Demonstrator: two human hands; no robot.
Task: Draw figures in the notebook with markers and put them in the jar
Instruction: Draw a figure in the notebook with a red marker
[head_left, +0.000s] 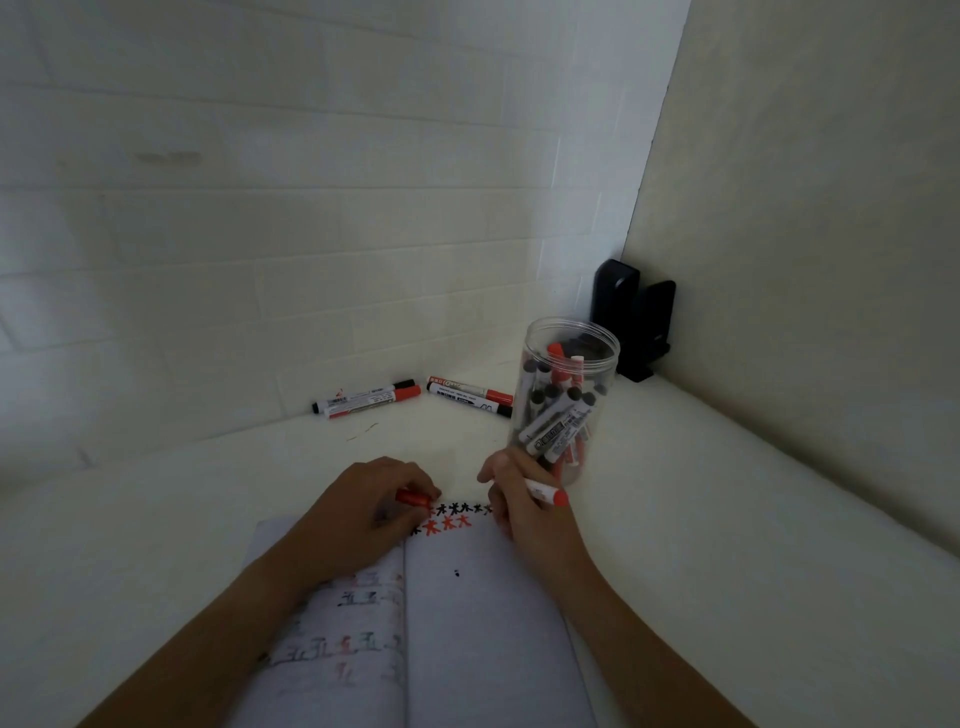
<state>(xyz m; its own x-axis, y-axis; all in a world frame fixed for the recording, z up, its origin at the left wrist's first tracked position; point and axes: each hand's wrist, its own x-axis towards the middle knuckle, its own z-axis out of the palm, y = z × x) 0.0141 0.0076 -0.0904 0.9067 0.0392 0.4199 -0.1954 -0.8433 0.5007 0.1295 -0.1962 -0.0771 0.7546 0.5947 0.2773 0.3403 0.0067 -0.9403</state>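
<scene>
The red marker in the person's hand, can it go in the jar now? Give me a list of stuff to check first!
1. Marker held firmly: ok. The right hand grips the red marker.
2. Cap back on: not ok. The left hand pinches the red cap, apart from the marker.
3. Jar open: ok. The jar shows no lid.
4. Room in the jar: ok. Markers fill it only partway.
5. Row of figures finished: cannot tell. The notebook shows black and red figures along the top of its page.
6. Jar standing steady: cannot tell. The right hand hides part of its base.
</scene>
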